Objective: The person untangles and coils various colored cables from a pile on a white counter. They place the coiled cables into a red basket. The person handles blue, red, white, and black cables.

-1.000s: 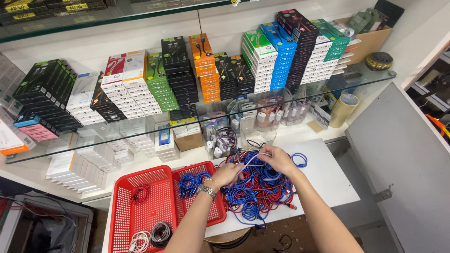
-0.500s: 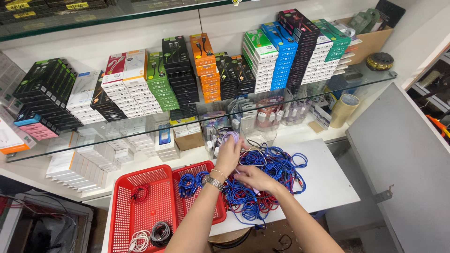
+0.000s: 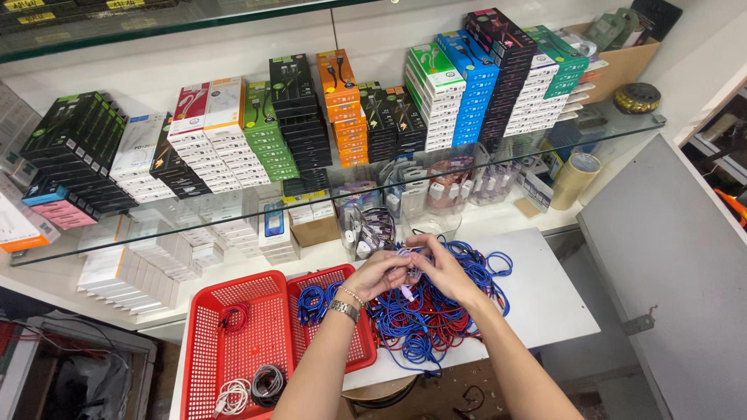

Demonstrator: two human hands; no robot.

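Snagging is the main risk: left hand (image 3: 383, 274) and right hand (image 3: 442, 268) pinch a pale purple cable (image 3: 408, 274) above the tangled blue-and-red cable heap (image 3: 436, 319) (table's front edge), so pulling could drag loops off.

At the centre of the frame, the left hand (image 3: 381, 272) and right hand (image 3: 443, 270) meet, fingers pinching a pale purple cable (image 3: 408, 274) above a heap of blue and red cables (image 3: 436, 311) on the white table (image 3: 545, 303). Two red baskets (image 3: 233, 342) sit lower left.

Bright even overhead light, soft shadows. Glare/reflections on glass shelf (image 3: 545, 152). Sharp mid-frame, slight wide-angle bend at edges.
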